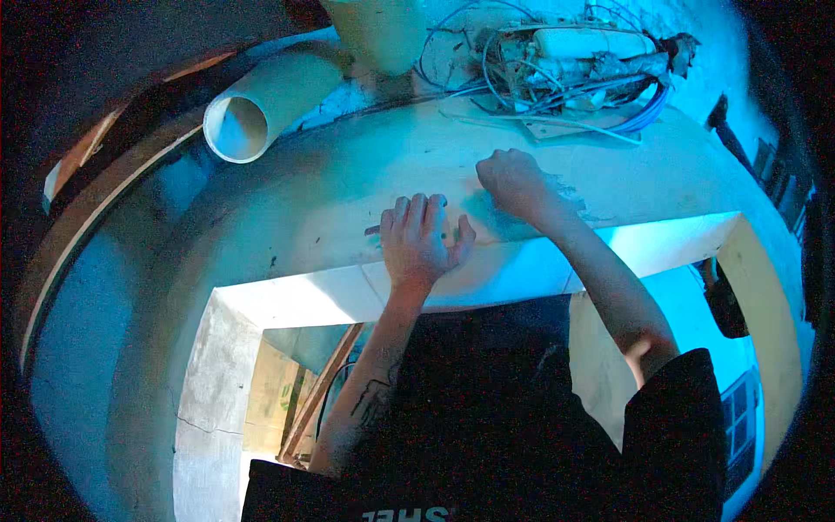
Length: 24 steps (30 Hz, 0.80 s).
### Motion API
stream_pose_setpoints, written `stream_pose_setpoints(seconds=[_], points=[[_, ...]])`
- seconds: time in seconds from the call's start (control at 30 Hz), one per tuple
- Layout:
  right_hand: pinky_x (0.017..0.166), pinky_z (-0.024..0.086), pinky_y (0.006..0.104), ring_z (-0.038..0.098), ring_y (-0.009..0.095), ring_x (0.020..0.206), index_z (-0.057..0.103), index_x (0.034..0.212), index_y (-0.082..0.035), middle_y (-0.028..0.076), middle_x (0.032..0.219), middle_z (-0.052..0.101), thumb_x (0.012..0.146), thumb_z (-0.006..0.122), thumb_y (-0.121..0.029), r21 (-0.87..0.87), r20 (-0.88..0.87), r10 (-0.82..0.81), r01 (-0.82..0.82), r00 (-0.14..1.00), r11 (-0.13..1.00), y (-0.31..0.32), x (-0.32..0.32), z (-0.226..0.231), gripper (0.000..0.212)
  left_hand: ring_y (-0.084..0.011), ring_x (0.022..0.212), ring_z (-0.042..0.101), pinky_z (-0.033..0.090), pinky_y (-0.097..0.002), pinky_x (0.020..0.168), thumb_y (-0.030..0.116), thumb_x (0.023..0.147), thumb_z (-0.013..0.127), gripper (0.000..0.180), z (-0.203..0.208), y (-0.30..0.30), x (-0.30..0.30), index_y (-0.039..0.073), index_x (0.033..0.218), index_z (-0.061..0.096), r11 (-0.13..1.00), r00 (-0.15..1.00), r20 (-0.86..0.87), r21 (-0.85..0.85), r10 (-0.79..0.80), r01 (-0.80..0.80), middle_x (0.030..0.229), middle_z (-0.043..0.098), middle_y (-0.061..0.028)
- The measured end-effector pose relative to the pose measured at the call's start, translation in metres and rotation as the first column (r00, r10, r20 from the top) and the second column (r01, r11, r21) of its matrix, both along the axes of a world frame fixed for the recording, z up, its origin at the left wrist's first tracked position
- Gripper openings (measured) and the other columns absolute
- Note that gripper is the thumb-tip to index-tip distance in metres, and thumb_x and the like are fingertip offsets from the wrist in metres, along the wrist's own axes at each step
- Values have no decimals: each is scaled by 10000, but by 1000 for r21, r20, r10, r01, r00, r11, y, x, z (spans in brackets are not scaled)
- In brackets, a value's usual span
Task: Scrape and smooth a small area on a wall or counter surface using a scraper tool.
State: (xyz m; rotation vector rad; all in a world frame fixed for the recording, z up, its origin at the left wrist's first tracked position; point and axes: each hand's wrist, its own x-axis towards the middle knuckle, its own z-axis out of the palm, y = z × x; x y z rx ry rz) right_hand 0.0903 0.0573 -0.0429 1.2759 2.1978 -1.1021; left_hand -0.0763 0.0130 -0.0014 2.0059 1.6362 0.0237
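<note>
My left hand [421, 239] lies against the pale painted wall [339, 187], just above the edge of an opening. Its fingers are extended and the thumb stands apart. A small dark mark or object [372, 230] shows beside its fingers; I cannot tell which. Right of it and a little higher, my right hand [515, 185] is closed in a fist close to the wall. Whatever it may hold is hidden inside the fingers. A rough grey patch [570, 198] marks the wall beside my right wrist.
Above my right hand sits a heap of tangled cables [574, 74] with pale tubes among them. A wide plastic pipe [283, 100] juts out at upper left, its end open. Below my hands is a white-edged opening [304, 300], with a wooden bar [322, 391] inside.
</note>
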Motion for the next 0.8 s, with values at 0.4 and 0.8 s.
stream_pose_setpoints(seconds=[0.4, 0.8], points=[[609, 491, 383, 598, 284, 712, 587, 743, -61, 134, 746, 596, 689, 558, -74, -80, 15, -70, 71, 997, 994, 2, 0, -18, 63, -229, 687, 491, 356, -356, 576, 281, 627, 613, 262, 5, 1, -1, 97, 798, 539, 999, 1000, 5, -44, 6, -6, 702, 506, -52], [631, 477, 387, 588, 274, 743, 590, 717, -59, 128, 739, 595, 586, 647, -73, -105, 71, 8, -1, 997, 994, 12, -7, -3, 144, -226, 652, 462, 336, -353, 561, 300, 635, 598, 285, 2, 1, -2, 74, 792, 520, 1000, 1000, 22, -20, 2, -2, 689, 456, -61]])
